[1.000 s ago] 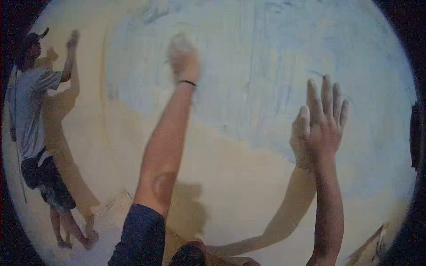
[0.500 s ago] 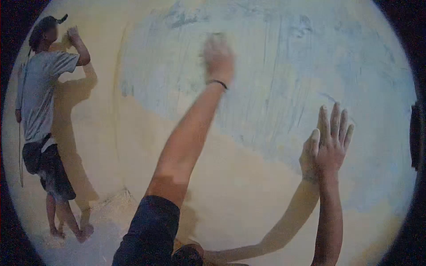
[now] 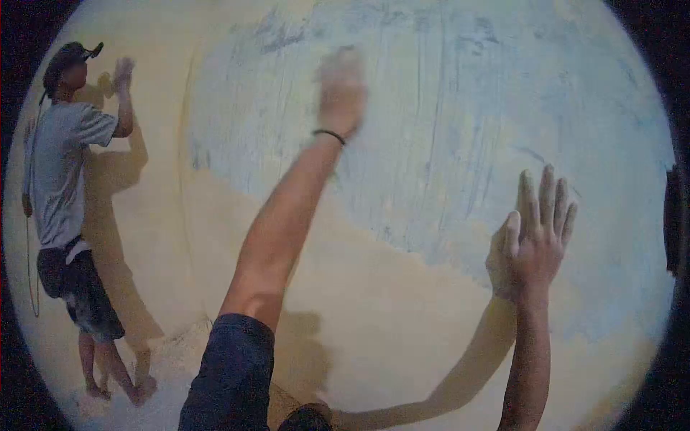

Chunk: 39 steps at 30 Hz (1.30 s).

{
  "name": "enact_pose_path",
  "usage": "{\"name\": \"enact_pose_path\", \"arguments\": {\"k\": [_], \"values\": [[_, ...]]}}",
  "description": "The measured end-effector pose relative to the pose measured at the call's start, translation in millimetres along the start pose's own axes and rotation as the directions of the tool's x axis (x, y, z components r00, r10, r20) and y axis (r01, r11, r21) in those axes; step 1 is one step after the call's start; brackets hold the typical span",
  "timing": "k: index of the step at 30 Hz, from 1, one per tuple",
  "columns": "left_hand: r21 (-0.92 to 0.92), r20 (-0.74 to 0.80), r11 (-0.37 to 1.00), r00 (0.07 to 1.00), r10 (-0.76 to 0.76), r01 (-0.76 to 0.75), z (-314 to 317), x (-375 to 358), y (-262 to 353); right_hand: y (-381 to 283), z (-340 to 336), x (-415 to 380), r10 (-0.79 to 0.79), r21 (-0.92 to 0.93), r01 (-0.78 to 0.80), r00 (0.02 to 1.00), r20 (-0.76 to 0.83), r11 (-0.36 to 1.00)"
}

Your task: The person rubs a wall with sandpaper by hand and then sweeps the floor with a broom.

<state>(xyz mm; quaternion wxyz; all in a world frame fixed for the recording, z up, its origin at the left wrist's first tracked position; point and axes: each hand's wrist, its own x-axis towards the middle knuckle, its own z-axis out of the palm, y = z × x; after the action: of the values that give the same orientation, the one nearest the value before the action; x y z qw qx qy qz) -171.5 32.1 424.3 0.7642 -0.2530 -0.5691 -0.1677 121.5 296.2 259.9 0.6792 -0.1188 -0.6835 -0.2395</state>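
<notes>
The wall [image 3: 402, 323] fills the view, its blue patch [image 3: 431, 144] spreading from 11 o'clock round to 4 and bare tan below, towards 6. It looks rigid and fixed, too heavy to shift, with no edge near the hands to grip, so the place to meet it is with a flat palm or spread fingers, pressing rather than grasping. The patch is streaked and looks like a thin coat; it may be chalky or a little slick, and would probably mark under a fingertip or nail, so light, even pressure suits it. The left hand [image 3: 341, 93], at 12 o'clock over the patch, is blurred; whether it is empty or holds something, I cannot tell. The right hand [image 3: 539, 248], at 3 o'clock, is empty, fingers extended, on or just off the patch. At 9 o'clock a co-worker [image 3: 61, 172] faces the wall, one arm raised.
</notes>
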Motion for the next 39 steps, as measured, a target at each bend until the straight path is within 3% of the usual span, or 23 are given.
{"name": "enact_pose_path", "arguments": {"k": [1,4,6,7,9,11,13,14,16,17,19,20,22,24,26,29,30,32,34,37,39], "values": [[-0.066,-0.021,0.991,0.993,0.113,-0.114,-9.3,10.9,27.4,-0.1,3.8,8.5,-0.006,-0.001,0.006,1.000,0.004,1.000],[-0.066,-0.126,0.983,0.979,0.163,-0.172,1.6,18.9,5.6,5.0,-3.1,3.2,0.008,-0.008,-0.008,1.000,0.004,1.000],[-0.004,-0.051,0.998,0.997,-0.064,0.064,19.7,31.0,-46.3,9.5,-4.7,2.0,0.016,-0.021,-0.016,1.000,0.000,1.000],[-0.018,-0.056,0.998,0.997,-0.061,0.060,25.2,31.7,-59.9,14.5,-5.2,1.4,0.022,-0.035,-0.022,1.000,-0.001,0.999],[0.260,-0.023,0.963,0.997,-0.068,0.072,18.5,31.8,-86.3,11.1,-1.9,1.5,0.009,0.024,-0.009,1.000,-0.030,1.000],[0.109,-0.025,0.986,0.992,-0.121,0.123,7.6,30.5,-32.9,7.6,-7.6,2.0,0.018,0.026,-0.018,1.000,-0.014,1.000],[0.136,-0.053,0.984,0.991,0.119,-0.111,-11.9,20.1,32.9,10.6,-3.9,0.9,0.018,0.011,-0.018,0.999,-0.045,1.000],[0.134,-0.049,0.986,0.993,0.111,-0.104,-24.5,18.2,38.2,12.3,-0.6,0.4,0.011,0.021,-0.010,0.998,-0.066,1.000],[-0.029,-0.051,0.953,0.952,0.301,-0.303,-38.7,3.6,38.3,4.5,3.9,-2.4,-0.005,-0.006,0.005,0.999,-0.041,1.000],[-0.029,-0.042,0.957,0.956,0.289,-0.290,-38.8,-5.3,16.5,1.7,3.8,-3.0,-0.010,-0.023,0.009,1.000,-0.024,1.000],[-0.088,-0.026,0.996,0.999,0.024,-0.026,-32.7,-14.5,-43.1,3.3,3.1,-3.5,-0.014,-0.030,0.013,1.000,-0.026,0.999],[-0.088,-0.024,0.996,0.999,0.032,-0.034,-29.6,-24.6,-53.5,3.6,2.0,-4.2,-0.016,-0.034,0.015,0.999,-0.032,0.999],[0.199,-0.010,0.949,0.969,-0.247,0.244,-29.3,-43.4,-68.4,-1.2,-4.3,-2.3,0.009,-0.025,-0.010,0.999,-0.040,1.000],[0.234,-0.028,0.968,0.996,-0.080,0.085,-36.0,-82.8,-28.9,-19.5,-4.8,-12.1,0.028,-0.010,-0.028,0.999,-0.039,1.000],[0.005,-0.047,0.999,0.998,0.038,-0.038,-59.0,-97.2,50.4,-28.5,7.0,-6.4,0.021,-0.045,-0.027,0.991,-0.131,0.999],[-0.118,-0.001,0.989,0.996,0.093,-0.093,-92.7,-98.5,95.9,-49.1,19.6,10.4,-0.052,0.035,0.057,0.992,-0.116,0.998],[-0.155,-0.038,0.985,0.997,0.074,-0.079,-76.5,-97.8,74.8,-55.3,26.2,16.8,-0.067,0.025,0.069,0.996,-0.065,0.997],[-0.106,-0.069,0.982,0.984,-0.167,0.159,-52.9,-99.6,21.9,-73.0,32.2,26.0,-0.111,0.047,0.115,0.991,-0.077,0.992],[0.223,-0.114,0.921,0.947,-0.299,0.318,-32.0,-111.5,-39.2,-87.2,33.0,36.4,-0.145,0.084,0.154,0.984,-0.100,0.985],[0.360,-0.103,0.843,0.915,-0.390,0.399,-23.0,-121.2,-25.5,-107.4,48.8,57.8,-0.142,0.089,0.152,0.984,-0.108,0.984],[0.037,-0.011,0.985,0.986,-0.166,0.166,-40.6,-118.9,41.3,-111.7,53.8,63.0,-0.122,0.010,0.124,0.989,-0.079,0.992]]}}
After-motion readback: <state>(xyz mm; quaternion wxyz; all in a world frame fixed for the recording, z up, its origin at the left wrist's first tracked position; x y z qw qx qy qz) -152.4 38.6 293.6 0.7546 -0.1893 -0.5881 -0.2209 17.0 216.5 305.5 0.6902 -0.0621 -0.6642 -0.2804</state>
